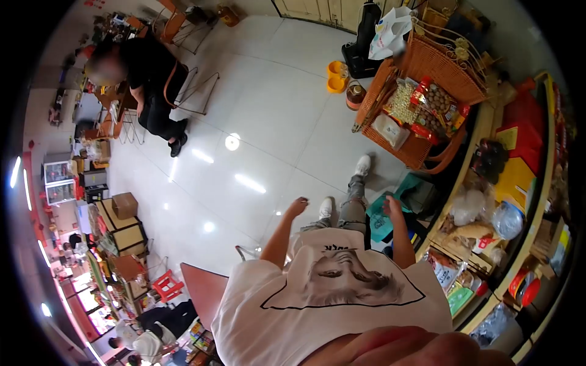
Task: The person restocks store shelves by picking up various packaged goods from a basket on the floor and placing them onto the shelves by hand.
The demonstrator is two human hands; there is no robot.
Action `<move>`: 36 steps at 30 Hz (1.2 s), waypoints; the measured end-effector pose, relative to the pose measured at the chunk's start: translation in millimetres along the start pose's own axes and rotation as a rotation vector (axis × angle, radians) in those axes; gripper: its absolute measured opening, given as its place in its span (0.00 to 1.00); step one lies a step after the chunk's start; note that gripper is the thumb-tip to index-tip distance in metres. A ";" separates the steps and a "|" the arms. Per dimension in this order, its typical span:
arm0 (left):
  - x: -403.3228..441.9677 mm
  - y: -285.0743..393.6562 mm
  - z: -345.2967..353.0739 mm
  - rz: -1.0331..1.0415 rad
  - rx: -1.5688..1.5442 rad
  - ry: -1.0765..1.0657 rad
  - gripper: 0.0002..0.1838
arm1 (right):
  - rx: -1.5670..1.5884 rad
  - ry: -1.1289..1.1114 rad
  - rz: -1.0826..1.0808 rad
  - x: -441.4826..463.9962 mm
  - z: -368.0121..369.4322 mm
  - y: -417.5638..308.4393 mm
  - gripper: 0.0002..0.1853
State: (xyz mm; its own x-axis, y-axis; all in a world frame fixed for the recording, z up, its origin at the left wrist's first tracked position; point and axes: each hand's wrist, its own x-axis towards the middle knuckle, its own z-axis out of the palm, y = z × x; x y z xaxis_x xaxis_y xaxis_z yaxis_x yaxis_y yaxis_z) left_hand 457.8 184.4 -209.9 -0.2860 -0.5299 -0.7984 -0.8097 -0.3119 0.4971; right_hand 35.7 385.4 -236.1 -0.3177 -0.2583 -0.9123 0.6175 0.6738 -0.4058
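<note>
My left hand (297,207) hangs in front of my body over the tiled floor, with its fingers loosely bent and nothing visible in it. On the other side, my right hand (392,206) hangs with loose fingers, also holding nothing I can see. Behind it in the view lies a teal bag (381,221) near the shelf; whether they touch I cannot tell. Ahead and to the right stands a wicker chair (421,160) with several food packets on its seat, among them a red-edged bag of round brown items (438,104) and a small clear packet of pale contents (390,131).
Stocked shelves (467,201) run along my right. Yellow containers (336,77), a dark-filled jar (355,96) and a black upright appliance (364,46) stand beyond the chair. A person in black (155,73) sits far left. A red-brown tabletop (204,290) is close by my left.
</note>
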 end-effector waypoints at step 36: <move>363.4 373.7 105.8 0.319 0.285 -0.316 0.45 | 0.594 0.026 -0.169 144.6 50.9 -187.8 0.22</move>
State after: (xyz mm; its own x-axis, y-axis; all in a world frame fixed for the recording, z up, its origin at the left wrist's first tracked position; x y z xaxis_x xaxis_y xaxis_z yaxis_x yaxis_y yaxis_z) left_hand -3.0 -41.4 -350.2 -0.6459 -0.2858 -0.7079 -0.7517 0.0764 0.6550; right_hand -89.6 186.3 -294.6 -0.4590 -0.3054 -0.8343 0.8498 0.1229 -0.5125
